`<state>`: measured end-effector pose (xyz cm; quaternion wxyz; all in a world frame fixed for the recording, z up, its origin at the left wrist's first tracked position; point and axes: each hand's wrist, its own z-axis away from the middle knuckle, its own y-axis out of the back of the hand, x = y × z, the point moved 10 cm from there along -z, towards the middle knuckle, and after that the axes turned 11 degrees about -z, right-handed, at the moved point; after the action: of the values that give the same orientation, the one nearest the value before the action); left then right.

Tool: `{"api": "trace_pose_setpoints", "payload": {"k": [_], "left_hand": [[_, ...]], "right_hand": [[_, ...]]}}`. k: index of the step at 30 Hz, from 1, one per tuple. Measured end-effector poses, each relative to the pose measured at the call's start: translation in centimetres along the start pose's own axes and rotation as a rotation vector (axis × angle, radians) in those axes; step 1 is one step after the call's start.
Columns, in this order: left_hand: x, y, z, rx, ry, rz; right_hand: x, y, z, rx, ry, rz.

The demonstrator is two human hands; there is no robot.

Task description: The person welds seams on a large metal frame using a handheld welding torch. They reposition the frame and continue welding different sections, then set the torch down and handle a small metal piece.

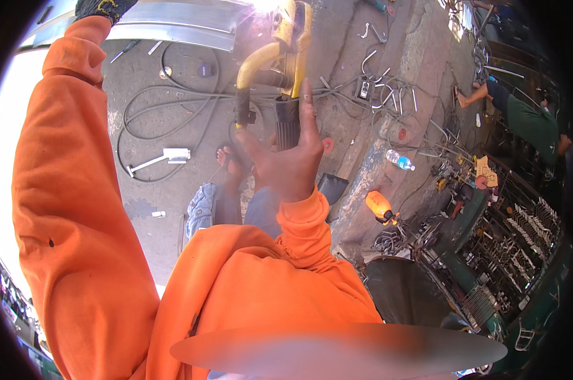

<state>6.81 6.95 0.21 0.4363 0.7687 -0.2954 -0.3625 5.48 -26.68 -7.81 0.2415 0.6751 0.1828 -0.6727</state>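
Note:
My right hand is at the black ribbed grip of a yellow-and-black tool with a curved side handle. The index finger lies stretched along the grip, and the thumb reaches toward the side handle's lower black end. The tool's far end meets a white glare at the top edge that hides its tip. Far to the left, my left arm stretches out to a dark knitted glove with yellow marks. That gloved hand is beside a long silvery metal panel; its fingers are cut off by the picture's edge.
Grey cable lies in loops across the concrete. A metal bracket, bent metal pieces, a water bottle and an orange bottle lie around. At right are a crouching person in green and a crowded tool rack.

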Motion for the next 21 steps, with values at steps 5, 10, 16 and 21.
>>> {"api": "trace_pose_setpoints", "payload": {"k": [5,10,16,21], "left_hand": [[1.2,1.6,0.5,0.187,-0.112,-0.099],[-0.7,-0.3,-0.4,-0.155,0.165,0.018],[-0.4,0.2,-0.5,-0.214,0.179,0.077],[-0.8,-0.3,-0.4,-0.124,0.125,0.088]], "right_hand": [[0.3,0.2,0.1,0.032,-0.065,-0.022],[-0.6,0.7,0.1,0.068,-0.034,0.0],[-0.1,0.6,0.1,0.057,-0.062,-0.017],[0.2,0.4,0.1,0.05,-0.07,-0.015]]}}
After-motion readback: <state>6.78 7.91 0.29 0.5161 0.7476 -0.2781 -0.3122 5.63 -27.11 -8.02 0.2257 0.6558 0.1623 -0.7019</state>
